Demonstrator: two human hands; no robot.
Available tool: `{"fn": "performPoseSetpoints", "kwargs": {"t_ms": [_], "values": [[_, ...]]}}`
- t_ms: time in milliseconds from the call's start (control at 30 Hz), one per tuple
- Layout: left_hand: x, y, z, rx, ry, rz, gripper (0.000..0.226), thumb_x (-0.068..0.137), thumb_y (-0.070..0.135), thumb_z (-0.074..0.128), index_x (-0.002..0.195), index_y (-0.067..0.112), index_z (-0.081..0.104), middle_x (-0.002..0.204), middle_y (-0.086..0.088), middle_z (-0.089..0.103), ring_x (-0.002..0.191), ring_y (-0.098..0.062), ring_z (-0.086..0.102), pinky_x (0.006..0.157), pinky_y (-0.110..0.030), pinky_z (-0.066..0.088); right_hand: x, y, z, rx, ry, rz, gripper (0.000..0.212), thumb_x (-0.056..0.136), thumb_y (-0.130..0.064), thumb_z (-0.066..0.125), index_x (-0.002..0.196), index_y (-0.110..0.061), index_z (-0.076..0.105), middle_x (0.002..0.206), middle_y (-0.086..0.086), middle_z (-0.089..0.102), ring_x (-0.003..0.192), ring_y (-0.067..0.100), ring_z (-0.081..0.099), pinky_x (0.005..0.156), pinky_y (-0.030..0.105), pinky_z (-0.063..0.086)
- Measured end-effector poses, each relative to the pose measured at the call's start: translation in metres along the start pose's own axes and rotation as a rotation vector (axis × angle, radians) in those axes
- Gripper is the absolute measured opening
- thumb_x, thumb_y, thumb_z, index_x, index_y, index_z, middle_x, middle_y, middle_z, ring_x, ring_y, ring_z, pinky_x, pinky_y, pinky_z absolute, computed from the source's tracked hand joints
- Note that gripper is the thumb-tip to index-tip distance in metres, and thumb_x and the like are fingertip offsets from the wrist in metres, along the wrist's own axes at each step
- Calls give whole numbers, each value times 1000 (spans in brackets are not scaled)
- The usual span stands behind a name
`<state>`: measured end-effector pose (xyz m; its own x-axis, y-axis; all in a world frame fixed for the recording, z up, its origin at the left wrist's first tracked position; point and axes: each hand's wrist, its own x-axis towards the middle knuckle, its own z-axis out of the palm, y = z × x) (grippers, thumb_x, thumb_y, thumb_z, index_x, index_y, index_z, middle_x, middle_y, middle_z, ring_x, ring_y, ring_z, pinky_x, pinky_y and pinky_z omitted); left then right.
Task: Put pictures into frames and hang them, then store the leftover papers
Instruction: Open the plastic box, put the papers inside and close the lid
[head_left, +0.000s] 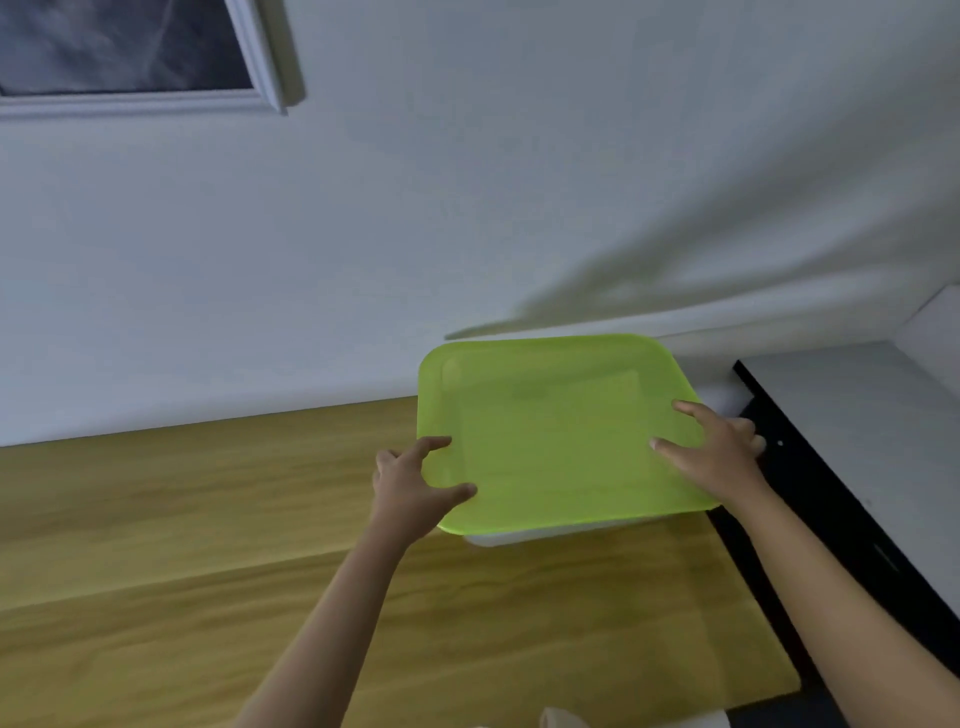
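While both hands clasp the green lid (556, 431) at its 9 and 3 o'clock edges, left hand (410, 488) and right hand (719, 452) should press evenly so it seats on the white box (524, 535), standing on the counter (208, 545) at the wall. One lid, one box, one hung frame (156, 98) at 11 o'clock.

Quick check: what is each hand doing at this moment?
Left hand: grips the left edge of the green lid, thumb and forefinger on top.
Right hand: grips the lid's right edge, fingers spread on top.
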<state>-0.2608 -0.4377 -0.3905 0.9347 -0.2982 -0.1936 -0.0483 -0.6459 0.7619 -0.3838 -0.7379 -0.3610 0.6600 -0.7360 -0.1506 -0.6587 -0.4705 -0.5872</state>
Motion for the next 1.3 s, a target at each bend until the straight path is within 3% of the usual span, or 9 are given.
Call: {"fn": "performPoseSetpoints", "kwargs": {"t_ms": [200,500,833,933,1133,1300], "values": [[-2,20,34,79,-1,-114,66,71,37,75,130,37,47,127,-11,33,126,-34,26,104,-40,31,37,24,6,-53,-84,-5,60,82,-39,65,137,-30,42,135,17,26,130,35,17,98,40,36],[1,10,42,86,73,-148,66,67,36,78,126,41,49,113,-3,32,117,-32,42,103,-41,39,54,49,35,-127,-115,-92,66,82,-52,58,140,-34,34,130,14,35,127,33,21,102,40,25],[4,9,50,112,76,-137,64,71,39,75,128,42,47,115,-2,31,116,-33,39,102,-40,33,56,55,36,-56,-75,-109,60,83,-51,58,138,-39,38,135,7,26,126,34,21,98,44,38],[5,5,50,116,71,-113,63,72,40,75,128,42,46,118,-4,33,116,-33,39,103,-41,33,49,57,42,-110,-15,-138,59,85,-53,53,139,-39,35,137,7,26,125,32,21,87,44,46],[-3,-12,58,-82,73,3,61,77,31,74,132,37,47,130,-7,26,118,-13,33,99,-25,29,40,54,50,-189,127,-176,56,85,-52,51,138,-35,41,139,12,34,125,33,31,77,45,50],[-4,-26,58,-137,100,75,58,75,31,75,127,42,50,126,-4,29,118,-14,36,101,-28,33,42,54,49,-214,77,-198,56,88,-54,44,140,-35,33,143,10,28,124,37,39,77,45,51]]}}
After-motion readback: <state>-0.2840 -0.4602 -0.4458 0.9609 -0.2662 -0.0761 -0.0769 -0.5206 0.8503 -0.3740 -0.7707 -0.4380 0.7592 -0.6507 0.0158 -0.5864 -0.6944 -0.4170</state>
